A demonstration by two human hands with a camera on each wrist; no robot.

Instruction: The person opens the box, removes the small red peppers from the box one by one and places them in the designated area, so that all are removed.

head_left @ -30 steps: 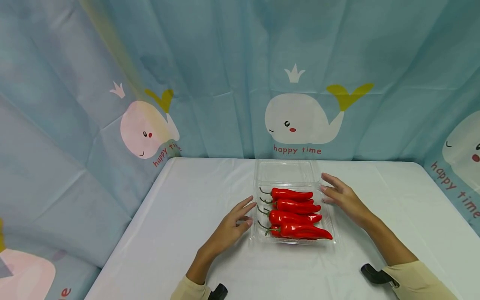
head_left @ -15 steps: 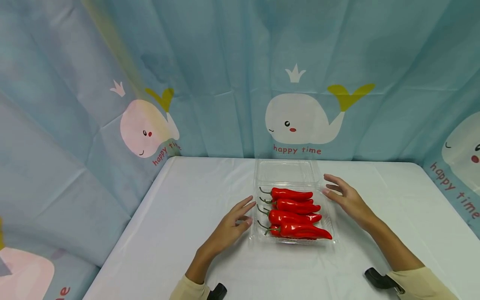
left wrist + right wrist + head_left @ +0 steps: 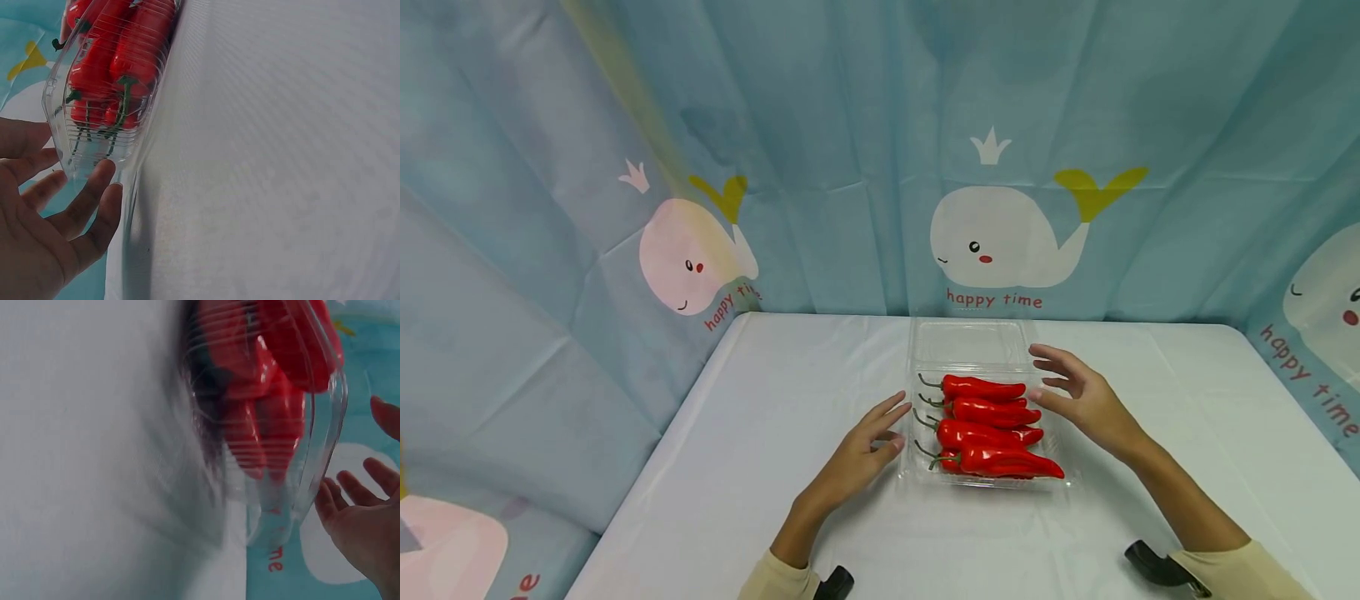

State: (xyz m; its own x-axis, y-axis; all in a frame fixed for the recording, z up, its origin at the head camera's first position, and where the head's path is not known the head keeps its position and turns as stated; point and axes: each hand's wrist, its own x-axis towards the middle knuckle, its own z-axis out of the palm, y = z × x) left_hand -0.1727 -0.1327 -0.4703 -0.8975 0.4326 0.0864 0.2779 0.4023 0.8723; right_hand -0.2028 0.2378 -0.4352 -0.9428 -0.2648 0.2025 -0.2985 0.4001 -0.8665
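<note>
Several glossy red chili peppers (image 3: 992,433) with green stems lie crosswise, heaped in a clear plastic clamshell box (image 3: 917,479). Its transparent lid (image 3: 973,343) is folded back, away from me. My left hand (image 3: 853,462) is beside the box's left wall, fingers loosely spread; in the left wrist view its fingertips (image 3: 103,170) are close to the end wall, perhaps touching. Over the box's right edge, near the far peppers, my right hand (image 3: 1090,408) hovers with fingers apart and thumb extended. Nothing is held in either hand.
The box stands on a white-covered table (image 3: 760,383). A blue curtain (image 3: 850,167) printed with whales hangs behind the table and along its sides. Dark wrist mounts (image 3: 1153,565) stick out at the beige sleeves.
The right hand first shifted slightly right, away from the box, then came back left over its right edge. My left hand, the box and the peppers have stayed put.
</note>
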